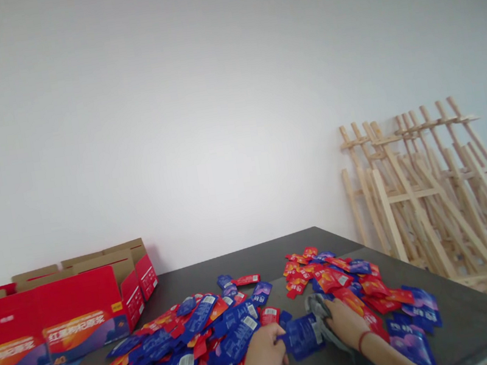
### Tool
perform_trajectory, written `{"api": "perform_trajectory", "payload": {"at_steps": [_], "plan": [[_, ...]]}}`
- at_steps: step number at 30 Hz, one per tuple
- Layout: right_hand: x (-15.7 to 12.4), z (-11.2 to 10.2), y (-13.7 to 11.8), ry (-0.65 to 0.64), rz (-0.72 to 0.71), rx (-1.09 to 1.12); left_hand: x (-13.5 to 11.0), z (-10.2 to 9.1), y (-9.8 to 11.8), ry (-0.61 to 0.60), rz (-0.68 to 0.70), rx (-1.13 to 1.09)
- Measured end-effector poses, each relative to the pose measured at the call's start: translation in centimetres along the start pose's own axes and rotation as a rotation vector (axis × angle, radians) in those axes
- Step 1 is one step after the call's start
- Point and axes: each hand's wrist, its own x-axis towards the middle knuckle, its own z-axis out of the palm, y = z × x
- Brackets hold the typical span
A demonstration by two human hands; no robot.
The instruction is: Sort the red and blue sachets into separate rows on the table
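Observation:
My left hand (266,351) pinches one end of a blue pouch (302,337) held above the dark table. At the pouch's other end, my right hand (345,322) grips a grey cloth (320,312), which is pressed against the pouch. A red band circles my right wrist. To the left of my hands spreads a large heap of blue and red pouches (184,364). A second, smaller heap of red and blue pouches (332,273) lies beyond and to the right of my right hand.
Open red cartons (81,307) stand at the left on a blue-and-white surface. Wooden easels (412,199) lean against the white wall (215,119) at the right. The dark table (473,319) has its right edge near the easels.

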Motion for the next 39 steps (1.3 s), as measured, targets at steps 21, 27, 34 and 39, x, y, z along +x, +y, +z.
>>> {"api": "perform_trajectory", "payload": {"at_steps": [21,27,34,39], "plan": [[-5.1,1.7,-5.0,0.073,-0.209,-0.273,-2.8,1.8,-2.1,-0.051,0.520,0.812],[-3.1,0.5,-1.3,0.075,-0.077,-0.246,-2.7,1.0,-2.2,0.037,0.488,0.661],[-2.7,1.6,-1.5,0.165,0.104,-0.271,-1.7,-6.9,-0.6,0.329,0.363,0.309],[-2.0,0.9,-2.1,0.065,0.205,-0.270,-0.6,-13.5,-1.1,0.478,0.262,0.283]]}}
